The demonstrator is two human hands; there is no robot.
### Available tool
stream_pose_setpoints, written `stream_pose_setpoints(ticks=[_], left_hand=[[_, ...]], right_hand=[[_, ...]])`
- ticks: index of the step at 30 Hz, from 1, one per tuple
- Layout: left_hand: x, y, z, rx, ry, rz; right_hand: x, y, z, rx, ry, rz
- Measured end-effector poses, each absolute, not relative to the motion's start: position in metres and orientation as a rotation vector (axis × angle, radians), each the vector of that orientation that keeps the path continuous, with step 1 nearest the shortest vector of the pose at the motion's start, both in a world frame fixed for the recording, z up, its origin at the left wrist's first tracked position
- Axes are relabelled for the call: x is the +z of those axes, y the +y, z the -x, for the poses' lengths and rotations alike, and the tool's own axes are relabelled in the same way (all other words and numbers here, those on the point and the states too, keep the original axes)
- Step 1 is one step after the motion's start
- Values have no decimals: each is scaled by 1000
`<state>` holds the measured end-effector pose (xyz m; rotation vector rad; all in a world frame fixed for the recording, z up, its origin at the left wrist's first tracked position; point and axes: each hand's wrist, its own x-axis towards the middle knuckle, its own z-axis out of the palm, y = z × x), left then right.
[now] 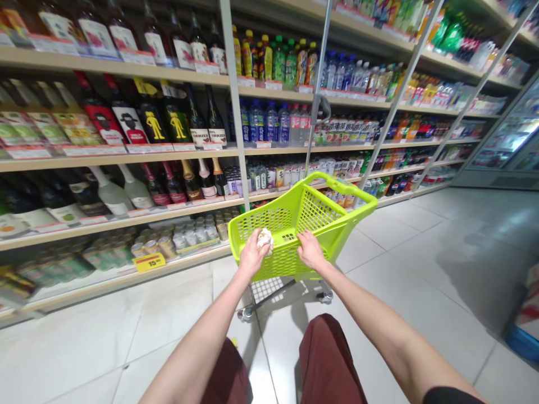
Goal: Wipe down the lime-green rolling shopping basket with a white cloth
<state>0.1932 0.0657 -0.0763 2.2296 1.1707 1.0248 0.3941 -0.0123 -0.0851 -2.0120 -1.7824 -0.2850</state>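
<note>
A lime-green shopping cart (240,227) stands right in front of me, its handle (349,191) turned to the far right. My left hand (252,253) is closed around a crumpled whitish cloth (265,240) at the cart's near side; whether it is cloth or paper is hard to tell. My right hand (310,249) grips the near rim of the basket, fingers curled over it. Through the mesh I see the basket floor (280,234) and an inner flap (320,207).
Shelves of bottles and cans run along the left and back, with a yellow price tag (149,262) low down. Glass-door coolers (501,146) stand at the far right. Pale floor tiles (404,269) surround the cart. A blurred blue-edged object (522,336) is at the right edge.
</note>
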Motion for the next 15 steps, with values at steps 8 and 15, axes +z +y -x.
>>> stream_pose_setpoints(ticks=[8,15], left_hand=[[-79,68,-197,946,1365,-2232],[-86,77,-183,1058,1441,-2305]], right_hand=[[-89,-28,-378,-253,-1780,1896],[-90,-37,-370,-202,-1800,1834]])
